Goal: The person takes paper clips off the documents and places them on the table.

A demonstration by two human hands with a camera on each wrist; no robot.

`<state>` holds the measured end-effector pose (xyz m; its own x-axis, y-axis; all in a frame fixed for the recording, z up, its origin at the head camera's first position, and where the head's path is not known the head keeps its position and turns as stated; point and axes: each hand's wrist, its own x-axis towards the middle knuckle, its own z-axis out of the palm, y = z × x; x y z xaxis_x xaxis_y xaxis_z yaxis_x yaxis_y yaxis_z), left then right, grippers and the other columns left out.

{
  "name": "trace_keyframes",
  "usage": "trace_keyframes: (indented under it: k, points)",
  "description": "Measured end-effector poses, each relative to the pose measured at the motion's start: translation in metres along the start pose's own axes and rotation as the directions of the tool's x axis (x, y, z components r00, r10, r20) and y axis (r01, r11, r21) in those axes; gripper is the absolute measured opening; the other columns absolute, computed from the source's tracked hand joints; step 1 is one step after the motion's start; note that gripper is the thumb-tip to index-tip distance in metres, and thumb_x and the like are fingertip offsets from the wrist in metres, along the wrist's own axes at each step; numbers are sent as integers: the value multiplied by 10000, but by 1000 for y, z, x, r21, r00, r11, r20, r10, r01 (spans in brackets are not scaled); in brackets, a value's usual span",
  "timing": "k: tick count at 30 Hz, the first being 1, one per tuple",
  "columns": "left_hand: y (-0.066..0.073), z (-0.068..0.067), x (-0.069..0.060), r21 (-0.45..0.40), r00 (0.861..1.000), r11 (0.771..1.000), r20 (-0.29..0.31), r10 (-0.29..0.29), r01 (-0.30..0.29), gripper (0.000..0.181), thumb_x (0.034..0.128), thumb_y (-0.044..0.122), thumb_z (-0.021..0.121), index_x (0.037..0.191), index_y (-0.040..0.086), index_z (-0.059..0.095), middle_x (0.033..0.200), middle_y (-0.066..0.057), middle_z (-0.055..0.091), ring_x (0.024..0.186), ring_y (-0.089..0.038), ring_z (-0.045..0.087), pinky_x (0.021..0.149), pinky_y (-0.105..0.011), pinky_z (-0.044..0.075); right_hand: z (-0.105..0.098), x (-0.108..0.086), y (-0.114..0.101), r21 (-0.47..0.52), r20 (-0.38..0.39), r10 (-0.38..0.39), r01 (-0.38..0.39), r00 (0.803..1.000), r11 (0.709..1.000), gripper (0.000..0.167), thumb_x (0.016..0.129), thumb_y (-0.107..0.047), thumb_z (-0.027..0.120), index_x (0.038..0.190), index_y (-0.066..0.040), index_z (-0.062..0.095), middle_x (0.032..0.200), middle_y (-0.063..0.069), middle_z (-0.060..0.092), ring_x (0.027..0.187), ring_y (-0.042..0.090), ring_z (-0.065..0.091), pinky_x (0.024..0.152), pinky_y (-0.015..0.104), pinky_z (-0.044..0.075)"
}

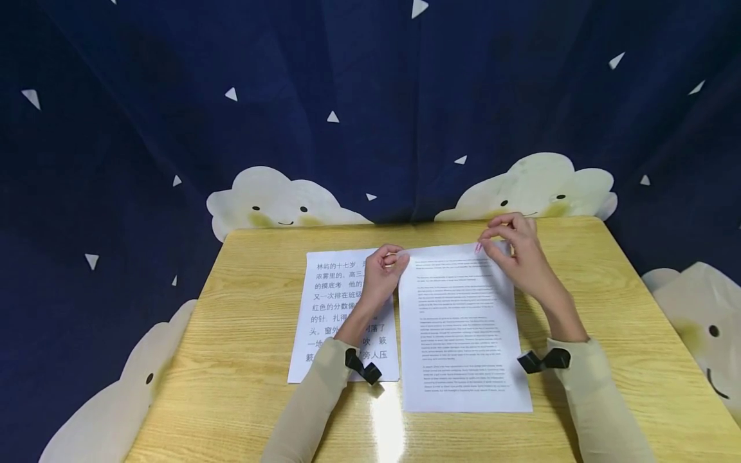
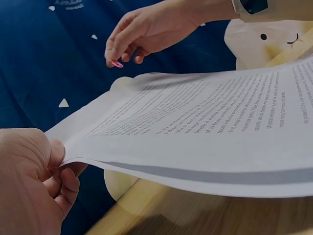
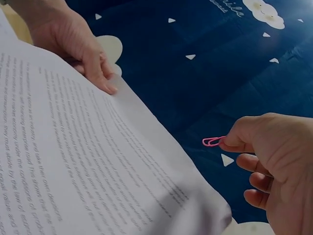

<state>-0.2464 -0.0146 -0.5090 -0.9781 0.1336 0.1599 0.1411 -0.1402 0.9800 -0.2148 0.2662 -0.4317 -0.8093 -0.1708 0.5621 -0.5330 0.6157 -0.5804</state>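
My left hand (image 1: 382, 273) pinches the top left corner of a stack of printed sheets (image 1: 463, 321), thumb on top and fingers curled beneath. In the left wrist view, the sheets (image 2: 195, 132) sag and are lifted at that held corner. My right hand (image 1: 518, 254) pinches a pink paper clip (image 3: 213, 141) between thumb and forefinger, its other fingers loosely bent. From the right wrist view, the clip is held apart from the paper's top edge, with its looped end pointing toward the sheets.
A second stack of paper (image 1: 341, 321) with large Chinese print lies on the wooden table (image 1: 231, 399), left of the held sheets and partly under my left arm. Behind the table hangs a dark blue curtain (image 1: 370, 77) with white triangles and smiling clouds.
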Motion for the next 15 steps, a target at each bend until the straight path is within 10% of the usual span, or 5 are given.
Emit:
trace_keyframes:
  k: [15]
  points:
    - [-5, -2, 2, 30, 999, 999, -26, -45, 45, 188, 1005, 102, 708, 1155, -9, 679, 886, -134, 767, 597, -68, 653, 567, -208, 526, -16, -1, 15, -45, -13, 51, -51, 999, 998, 32, 925, 25, 747, 956, 19, 753, 1189, 184, 587, 1115, 290, 391, 831, 343, 268]
